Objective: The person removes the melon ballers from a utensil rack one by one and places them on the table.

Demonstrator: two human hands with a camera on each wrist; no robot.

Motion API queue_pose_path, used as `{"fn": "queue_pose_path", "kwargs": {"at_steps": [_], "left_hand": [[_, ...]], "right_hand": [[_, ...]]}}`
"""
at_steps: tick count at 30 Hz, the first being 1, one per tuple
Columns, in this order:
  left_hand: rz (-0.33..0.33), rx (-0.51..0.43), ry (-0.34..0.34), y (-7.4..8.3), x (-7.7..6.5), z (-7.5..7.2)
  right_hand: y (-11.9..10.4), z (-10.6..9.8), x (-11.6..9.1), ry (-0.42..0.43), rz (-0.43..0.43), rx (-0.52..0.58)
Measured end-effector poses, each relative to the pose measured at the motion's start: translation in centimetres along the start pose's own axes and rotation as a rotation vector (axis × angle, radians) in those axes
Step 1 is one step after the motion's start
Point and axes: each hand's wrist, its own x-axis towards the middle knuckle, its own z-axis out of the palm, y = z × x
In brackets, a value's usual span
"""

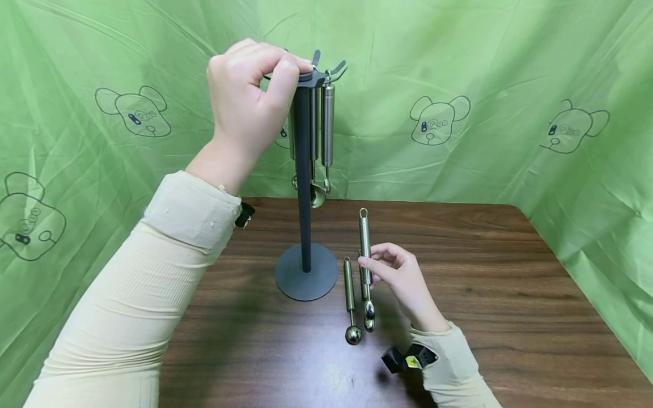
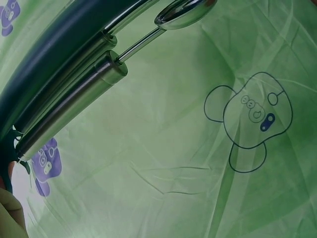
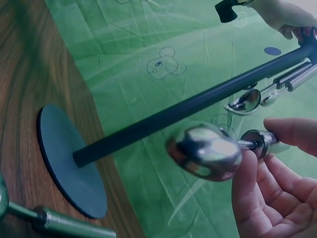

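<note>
At the top of a dark grey hook stand (image 1: 303, 170), my left hand (image 1: 252, 85) grips the head, with its thumb bent over it; its far fingers are hidden. Several steel-handled scoops (image 1: 329, 124) hang from the hooks; one hanging scoop (image 2: 74, 104) is close in the left wrist view. Beside the stand, my right hand (image 1: 400, 277) pinches the handle of a steel melon baller (image 1: 364, 238), held bowl down. Its rounded bowl (image 3: 205, 151) faces the right wrist camera. Another melon baller (image 1: 349, 289) lies on the table, and a third bowl (image 1: 369, 324) shows partly behind the held one.
The stand's round base (image 1: 306, 289) rests on a brown wooden table (image 1: 484, 272). Green cloth (image 1: 377, 45) with bear outlines hangs behind the table and along its sides. A black wrist camera (image 1: 408, 358) is strapped at the right sleeve.
</note>
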Motion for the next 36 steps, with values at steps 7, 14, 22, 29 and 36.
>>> {"fn": "queue_pose_path", "kwargs": {"at_steps": [7,14,22,29,36], "left_hand": [[-0.006,-0.001,0.001,0.1,0.1,0.0],[-0.023,0.011,0.003,0.1,0.1,0.0],[-0.026,0.0,0.003,0.1,0.0,0.0],[-0.024,-0.007,0.003,0.1,-0.1,0.1],[-0.027,-0.002,0.009,0.2,0.0,0.1]], "right_hand": [[0.3,-0.9,-0.1,0.019,0.015,-0.026],[0.5,-1.6,0.1,0.037,0.024,-0.064],[0.8,-2.3,0.4,0.049,0.045,-0.093],[1.1,-2.8,0.5,0.049,0.07,-0.111],[1.5,-3.3,0.8,0.042,0.072,-0.129]]}}
